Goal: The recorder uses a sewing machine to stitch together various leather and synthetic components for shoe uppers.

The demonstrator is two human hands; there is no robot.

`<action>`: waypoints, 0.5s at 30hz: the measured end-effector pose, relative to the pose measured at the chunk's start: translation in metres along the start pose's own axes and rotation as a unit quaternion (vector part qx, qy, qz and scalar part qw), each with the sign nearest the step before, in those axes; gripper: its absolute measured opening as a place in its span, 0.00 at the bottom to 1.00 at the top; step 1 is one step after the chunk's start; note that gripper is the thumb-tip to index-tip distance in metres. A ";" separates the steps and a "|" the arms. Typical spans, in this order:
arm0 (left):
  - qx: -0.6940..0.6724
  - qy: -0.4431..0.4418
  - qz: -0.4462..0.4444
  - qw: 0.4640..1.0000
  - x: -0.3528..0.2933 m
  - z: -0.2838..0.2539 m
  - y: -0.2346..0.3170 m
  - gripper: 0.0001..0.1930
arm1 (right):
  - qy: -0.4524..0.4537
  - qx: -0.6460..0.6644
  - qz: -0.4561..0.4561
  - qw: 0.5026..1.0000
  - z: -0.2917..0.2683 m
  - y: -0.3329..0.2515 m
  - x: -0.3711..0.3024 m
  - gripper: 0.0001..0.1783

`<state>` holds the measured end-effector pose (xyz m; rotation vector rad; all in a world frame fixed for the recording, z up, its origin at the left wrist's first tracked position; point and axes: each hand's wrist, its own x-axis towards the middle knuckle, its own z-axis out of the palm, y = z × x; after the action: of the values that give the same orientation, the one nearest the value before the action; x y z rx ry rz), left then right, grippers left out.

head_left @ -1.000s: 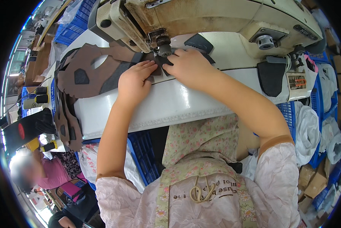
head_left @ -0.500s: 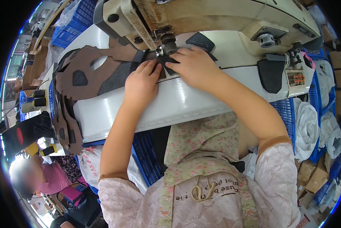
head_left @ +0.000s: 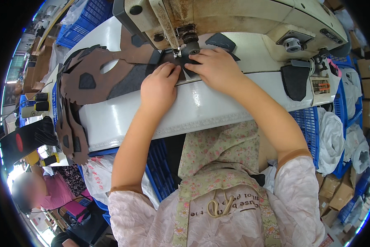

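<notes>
My left hand (head_left: 159, 85) lies on dark leather pieces (head_left: 185, 68) just left of a sewing machine's (head_left: 234, 18) presser foot (head_left: 177, 53). Its fingers are bent slightly and rest on the material. Right of the foot, my right hand (head_left: 218, 69) spreads its fingers over the same dark work, pressing it to the bed. Neither hand is wrapped round anything. Brown leather pieces (head_left: 88, 74) with small dark patches extend leftward from the work; some hang over the table's left edge. Whether stitching is under way cannot be told.
A dark curved piece (head_left: 294, 82) lies at the right of the white table (head_left: 152, 127); another dark piece (head_left: 220, 41) sits behind my right hand. Thread spools (head_left: 42, 106) stand at the left. Blue crates (head_left: 306, 119) flank the table. Another person (head_left: 55, 191) is at lower left.
The machine and both hands appear slightly farther right in the picture, as the view has shifted. My hands remain flat on the dark work near the presser foot.
</notes>
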<state>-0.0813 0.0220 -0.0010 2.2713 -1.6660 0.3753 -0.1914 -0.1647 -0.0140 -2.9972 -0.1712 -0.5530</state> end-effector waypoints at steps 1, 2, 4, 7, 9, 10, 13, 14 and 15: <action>-0.018 -0.009 -0.013 1.000 0.000 0.000 -0.001 0.25 | 0.000 0.001 0.004 1.000 0.001 0.000 -0.001 0.21; -0.012 0.002 0.000 1.000 -0.001 0.001 -0.001 0.23 | 0.002 0.001 0.007 1.000 0.002 0.000 -0.002 0.21; 0.002 0.011 0.015 1.000 0.000 0.001 -0.002 0.18 | 0.004 0.003 0.008 1.000 0.003 0.000 -0.003 0.21; 0.009 0.010 0.015 1.000 0.001 0.002 0.000 0.18 | 0.004 -0.003 0.006 1.000 0.003 0.000 -0.003 0.20; 0.010 0.027 0.021 0.999 0.002 0.002 0.001 0.18 | 0.000 -0.004 0.005 1.000 0.002 0.000 -0.002 0.20; 0.011 0.035 0.023 0.999 0.002 0.002 0.001 0.17 | -0.002 -0.002 0.005 1.000 0.001 0.000 -0.001 0.20; -0.008 0.033 0.008 0.999 0.003 0.003 0.001 0.17 | 0.002 0.008 0.009 1.000 0.000 0.001 0.001 0.20; -0.007 0.030 0.003 1.000 0.004 0.003 0.001 0.17 | 0.005 0.013 0.009 1.000 -0.001 0.001 0.001 0.20; -0.010 0.028 -0.001 1.000 0.004 0.004 0.001 0.16 | 0.011 0.012 0.005 1.000 -0.002 0.001 0.002 0.20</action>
<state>-0.0807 0.0165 -0.0026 2.2277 -1.6333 0.4157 -0.1904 -0.1658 -0.0121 -2.9664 -0.1603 -0.5799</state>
